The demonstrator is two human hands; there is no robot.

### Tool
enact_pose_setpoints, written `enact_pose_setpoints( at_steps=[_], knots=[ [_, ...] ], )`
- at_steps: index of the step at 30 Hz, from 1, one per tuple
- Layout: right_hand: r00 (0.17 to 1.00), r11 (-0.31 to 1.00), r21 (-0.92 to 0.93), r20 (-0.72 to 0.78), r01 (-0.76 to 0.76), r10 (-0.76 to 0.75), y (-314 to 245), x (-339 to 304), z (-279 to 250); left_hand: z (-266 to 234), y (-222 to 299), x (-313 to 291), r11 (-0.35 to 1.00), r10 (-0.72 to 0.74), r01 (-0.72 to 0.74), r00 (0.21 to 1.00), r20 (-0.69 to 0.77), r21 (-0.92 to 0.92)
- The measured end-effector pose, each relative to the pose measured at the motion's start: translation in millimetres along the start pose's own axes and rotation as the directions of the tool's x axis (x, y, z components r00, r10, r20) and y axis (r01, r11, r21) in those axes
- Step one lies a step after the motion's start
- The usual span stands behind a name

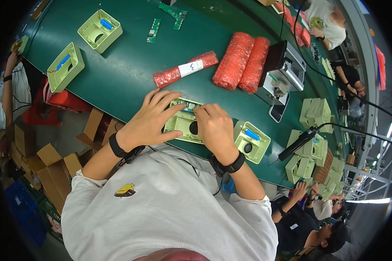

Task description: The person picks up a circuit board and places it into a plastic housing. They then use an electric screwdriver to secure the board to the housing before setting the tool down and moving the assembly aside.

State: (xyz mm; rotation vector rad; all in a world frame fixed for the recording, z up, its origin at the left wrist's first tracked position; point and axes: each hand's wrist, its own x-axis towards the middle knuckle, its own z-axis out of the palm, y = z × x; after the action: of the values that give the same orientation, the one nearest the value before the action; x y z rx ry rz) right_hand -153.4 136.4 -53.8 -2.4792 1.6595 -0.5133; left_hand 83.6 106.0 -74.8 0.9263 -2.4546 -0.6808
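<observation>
A light green plastic case lies in front of me, with a green circuit board along its far inner side and a round black part in it. My left hand straddles the case's left end, fingers spread along the far side and thumb over the near wall, steadying it. Over the right end, my right hand has its fingers bent and pressed together near the board; what they pinch is hidden. Just right of that hand sits a second green case with a blue cylindrical battery and a round black part inside.
Two more cases with batteries stand far left. Loose circuit boards lie at the back. Red bubble-wrap rolls and a metal-fronted device stand beyond my right hand. Stacked cases and co-workers are at the right.
</observation>
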Motion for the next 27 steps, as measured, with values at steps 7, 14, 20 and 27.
enact_pose_setpoints(
  at_steps=[7,14,20,27],
  knots=[
    [0.998,0.998,0.03,-0.029,-0.048,0.049,-3.1,-2.1,-0.4,-1.4,3.2,1.8,1.0,-0.002,0.002,1.0,0.015,0.021],
    [0.994,0.988,0.128,-0.065,-0.081,0.09,4.4,1.6,4.6,-12.1,2.3,14.2,1.0,-0.006,0.006,0.99,-0.141,-0.002],
    [0.948,0.977,0.212,-0.306,-0.026,0.092,0.8,-2.5,-21.1,-55.4,-92.4,108.2,0.821,-0.394,0.556,0.716,-0.576,0.13],
    [0.902,0.99,0.114,-0.413,-0.083,0.123,35.2,-46.2,-60.2,-56.5,-144.4,121.9,0.704,-0.596,0.673,0.733,-0.328,0.224]
  ],
)
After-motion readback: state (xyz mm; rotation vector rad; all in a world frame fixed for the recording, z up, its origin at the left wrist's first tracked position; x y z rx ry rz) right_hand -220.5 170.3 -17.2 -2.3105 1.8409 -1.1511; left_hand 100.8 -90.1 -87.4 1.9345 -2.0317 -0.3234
